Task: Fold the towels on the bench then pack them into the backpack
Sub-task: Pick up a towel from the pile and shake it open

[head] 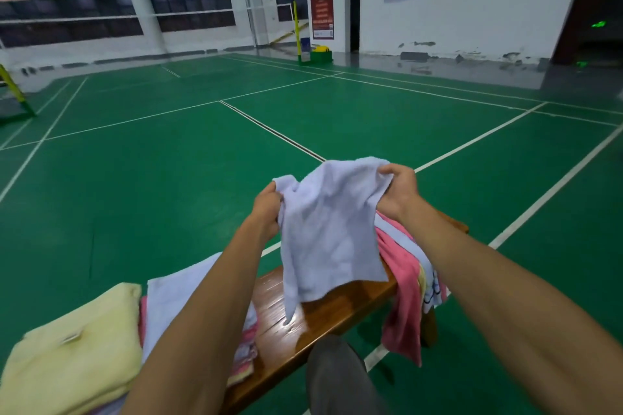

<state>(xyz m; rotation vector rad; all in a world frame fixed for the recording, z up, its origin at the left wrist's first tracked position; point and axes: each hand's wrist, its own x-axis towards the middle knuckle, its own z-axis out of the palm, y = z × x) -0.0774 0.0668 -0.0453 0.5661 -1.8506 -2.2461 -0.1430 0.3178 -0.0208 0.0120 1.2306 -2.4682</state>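
Knee [337, 377] below, both hands [269, 205] [399, 190] grip a white towel [332, 232] above the bench [323, 310], pink towels [404, 283] beside.

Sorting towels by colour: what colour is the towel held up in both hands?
Pale lavender-white, plain, no pattern; the towel shows best in the head view.

1. Left hand [268, 209]: bare, with no glove, ring or wristband visible.
2. Right hand [397, 190]: likewise bare; the knuckles and the back of the hand face the camera, and no jewellery or watch shows at the wrist.
3. Left forearm [202, 323]: uncovered from wrist to the lower edge of the frame; no sleeve is in view.
4. Right forearm [505, 300]: uncovered along its whole visible length; any sleeve lies outside the frame.
5. Trouser leg [340, 377]: grey fabric, plain and without visible pattern, covering a knee at the bottom centre.
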